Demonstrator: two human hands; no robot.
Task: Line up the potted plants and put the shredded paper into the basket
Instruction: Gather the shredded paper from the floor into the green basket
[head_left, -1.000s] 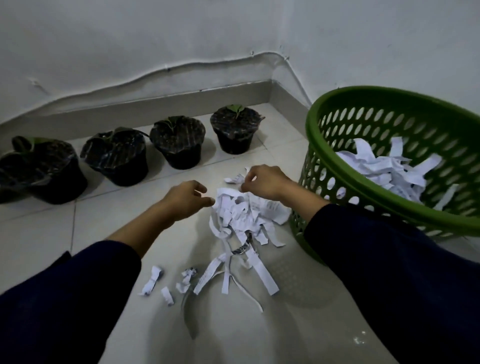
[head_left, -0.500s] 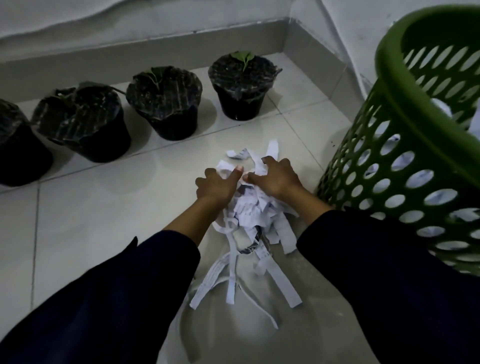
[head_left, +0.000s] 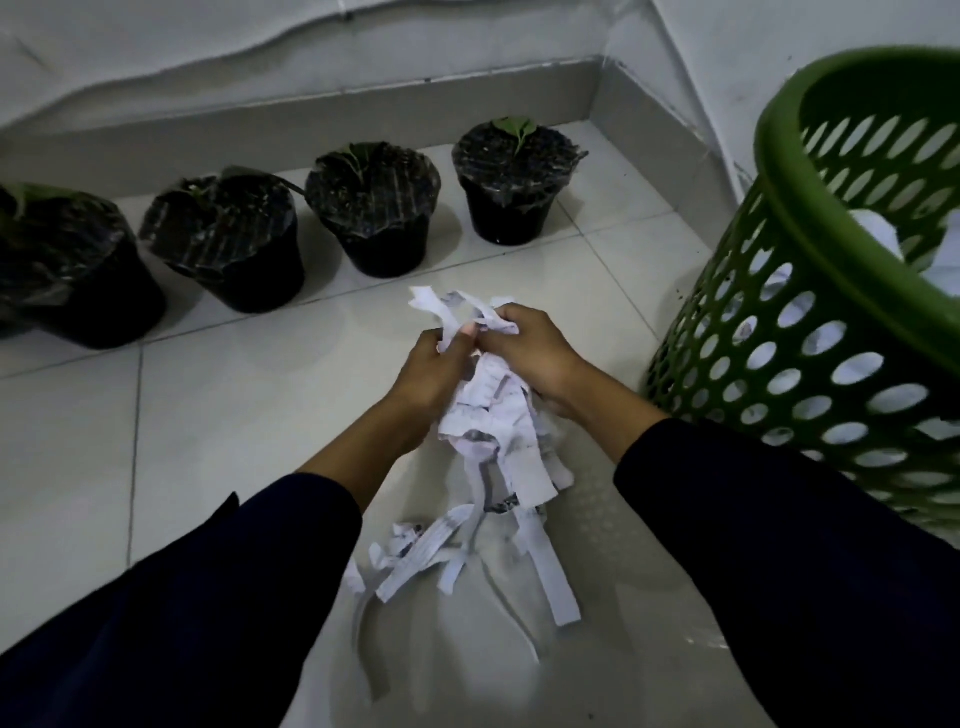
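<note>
Loose strips: a few shredded pieces (head_left: 431, 551) lie on the floor (head_left: 234, 395) nearest the person, below the lifted bunch and partly trailing from it.
Sleeves: dark sleeves (head_left: 218, 597) frame the view on both sides.
Held bunch: the shredded paper (head_left: 488, 415) hangs between both hands, above the floor.
Left grip: left hand (head_left: 428, 374) curls round the bunch from its side, fingers closed on the strips.
Right grip: right hand (head_left: 535, 353) closes on the other side, thumb and fingers pinching paper.
Doing it well: I judge the hands should press together and gather the dangling tails before carrying, or strips will drop.
Basket: the green basket (head_left: 779, 208) stands just right of the hands, with paper already inside; its tall rim must be cleared.
Pots: 4 potted plants (head_left: 374, 208) stand in a row by the wall, well clear of the path.
</note>
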